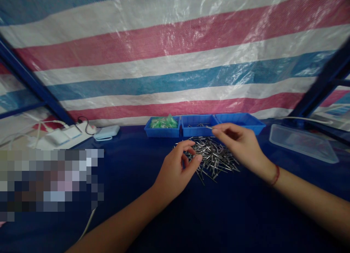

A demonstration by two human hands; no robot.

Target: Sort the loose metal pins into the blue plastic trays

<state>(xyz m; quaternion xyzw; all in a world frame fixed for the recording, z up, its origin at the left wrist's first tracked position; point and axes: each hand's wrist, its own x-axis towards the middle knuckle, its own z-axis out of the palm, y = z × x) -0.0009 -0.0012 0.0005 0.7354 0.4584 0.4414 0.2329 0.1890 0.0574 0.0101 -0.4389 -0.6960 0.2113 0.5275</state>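
Note:
A heap of thin, shiny metal pieces (216, 154), looking like blind rivets, lies on the dark blue table. My left hand (177, 165) is at the heap's left edge, its thumb and forefinger apart and nothing visible between them. Above the back of the heap, my right hand (240, 141) pinches one small rivet (209, 127) between thumb and fingertips. That rivet points toward the middle blue bin (198, 132), where a few similar pieces lie. The left blue bin (161, 133) holds a green plastic bag (164, 122). Behind my right hand stands the right blue bin (240, 118).
A clear plastic lid or tray (303, 143) lies at the right. Toward the left are a light blue case (106, 132), a white power strip (68, 136) with cables, and a pixelated area. A striped sheet (175, 63) hangs behind, between blue frame posts (51, 103).

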